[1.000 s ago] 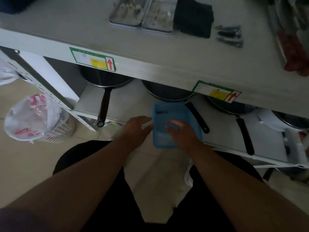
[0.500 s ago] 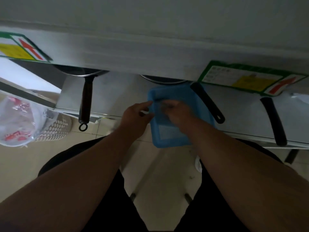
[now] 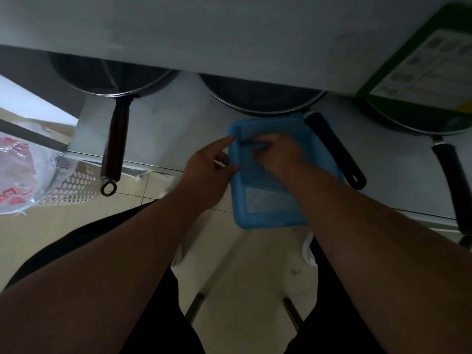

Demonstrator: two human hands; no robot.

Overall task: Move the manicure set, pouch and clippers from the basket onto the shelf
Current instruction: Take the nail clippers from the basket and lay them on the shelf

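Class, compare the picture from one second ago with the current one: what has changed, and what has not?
The view tilted down; the upper shelf's items left view. The right hand moved deeper into the blue plastic basket, fingers now at a small dark object. The left hand stays at the basket's left rim.

Dim light. Grey metal shelf edge overhead with green label at right. Lower shelf holds three dark frying pans, handles hanging off. Beige tiled floor; perforated white bin with plastic liner at left.
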